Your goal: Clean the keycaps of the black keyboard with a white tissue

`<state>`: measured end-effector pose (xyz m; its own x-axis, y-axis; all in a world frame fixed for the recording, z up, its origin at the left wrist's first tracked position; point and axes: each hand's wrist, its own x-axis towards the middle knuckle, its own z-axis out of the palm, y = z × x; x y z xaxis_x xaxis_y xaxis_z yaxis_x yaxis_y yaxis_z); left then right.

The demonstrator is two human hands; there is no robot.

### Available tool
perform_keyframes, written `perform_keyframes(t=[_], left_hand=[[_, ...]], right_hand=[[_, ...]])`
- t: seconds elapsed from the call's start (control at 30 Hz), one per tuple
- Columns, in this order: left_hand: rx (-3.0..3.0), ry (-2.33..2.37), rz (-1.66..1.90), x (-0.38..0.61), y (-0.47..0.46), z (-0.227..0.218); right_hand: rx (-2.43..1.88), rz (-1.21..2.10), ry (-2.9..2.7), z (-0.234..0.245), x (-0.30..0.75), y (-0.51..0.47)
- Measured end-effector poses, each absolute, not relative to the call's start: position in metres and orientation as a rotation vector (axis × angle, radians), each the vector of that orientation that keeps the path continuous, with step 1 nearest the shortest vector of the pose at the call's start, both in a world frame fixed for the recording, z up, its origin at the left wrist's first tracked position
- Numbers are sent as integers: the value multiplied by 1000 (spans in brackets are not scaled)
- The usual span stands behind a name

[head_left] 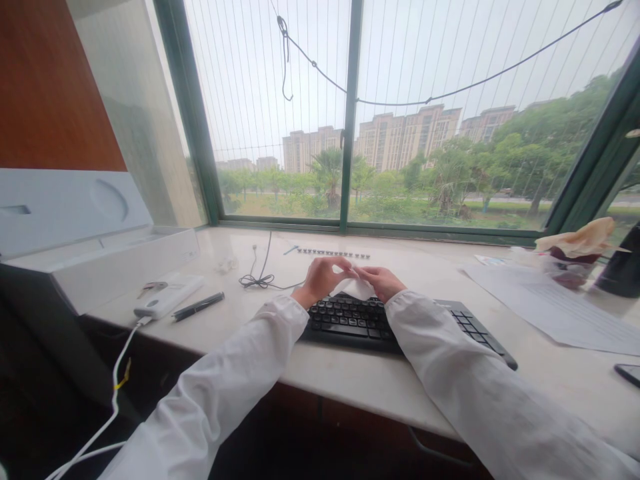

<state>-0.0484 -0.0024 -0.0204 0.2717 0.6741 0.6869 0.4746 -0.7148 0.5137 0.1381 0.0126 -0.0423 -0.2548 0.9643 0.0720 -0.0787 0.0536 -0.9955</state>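
Both my hands meet over a black keyboard point(345, 330) that lies on the pale tabletop. My left hand point(323, 277) pinches a thin white tissue point(359, 289) by its upper edge, thumb and fingers curled together. Close against it, my right hand point(383, 281) grips the same tissue from the other side. The tissue hangs down just above the upper keys. Behind the hands, a row of small dark keycaps point(333, 253) stands in a line, with a thin blue stick point(291, 250) by its left end.
On the left are a coiled black cable point(257, 280), a black pen point(199, 307), a white power strip point(167, 297) and an open white box point(125, 263). Paper sheets point(550, 303), a dark bottle point(623, 267) and a phone point(629, 373) lie or stand at right. A window runs along the back.
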Motion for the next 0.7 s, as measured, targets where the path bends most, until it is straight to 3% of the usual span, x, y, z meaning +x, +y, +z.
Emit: perform_keyframes(t=[0.7], left_hand=[[2386, 1111, 1382, -51, 2, -24]], right_hand=[[-1010, 1361, -1432, -41, 139, 11]])
